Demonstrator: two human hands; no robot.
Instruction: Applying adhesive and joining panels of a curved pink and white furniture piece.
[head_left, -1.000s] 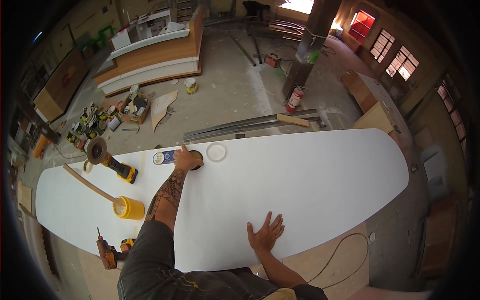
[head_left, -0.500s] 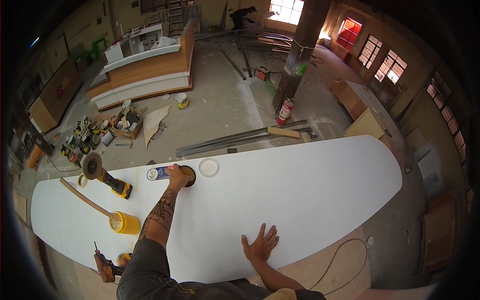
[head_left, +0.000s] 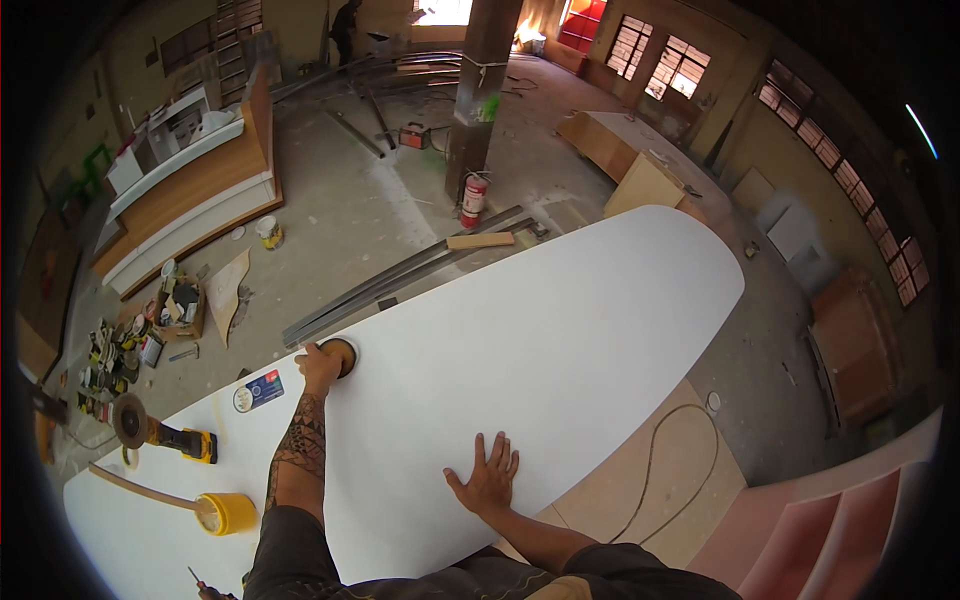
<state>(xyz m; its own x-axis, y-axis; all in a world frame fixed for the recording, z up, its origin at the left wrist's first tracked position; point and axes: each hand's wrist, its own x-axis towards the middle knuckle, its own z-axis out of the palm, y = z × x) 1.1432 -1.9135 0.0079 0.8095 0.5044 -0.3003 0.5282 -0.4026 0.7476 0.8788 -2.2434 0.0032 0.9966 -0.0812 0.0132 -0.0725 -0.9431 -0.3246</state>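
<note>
A long white panel with rounded ends (head_left: 560,330) lies in front of me. Near its far edge my left hand (head_left: 320,366) is closed around the side of a round, dark-rimmed thing, brown inside (head_left: 343,354); its exact kind is unclear. Beside that hand lies a blue, red and white card-like piece (head_left: 265,388). My right hand (head_left: 486,476) rests flat on the panel with fingers spread, holding nothing. To the left are a yellow-and-black angle grinder (head_left: 180,440) and a yellow tub (head_left: 230,513) with a wooden stick (head_left: 145,486) leaning out of it.
A power drill (head_left: 208,590) shows partly at the lower left. Metal bars (head_left: 380,275) lie on the floor beyond the panel. Past them stand a fire extinguisher (head_left: 474,198), a pillar (head_left: 480,120) and a wood-and-white counter (head_left: 200,190). A cable (head_left: 655,450) loops at the right.
My view has turned to the right. My left hand has shifted right along the panel with the round thing, away from the card. The white lid beside it is no longer visible.
</note>
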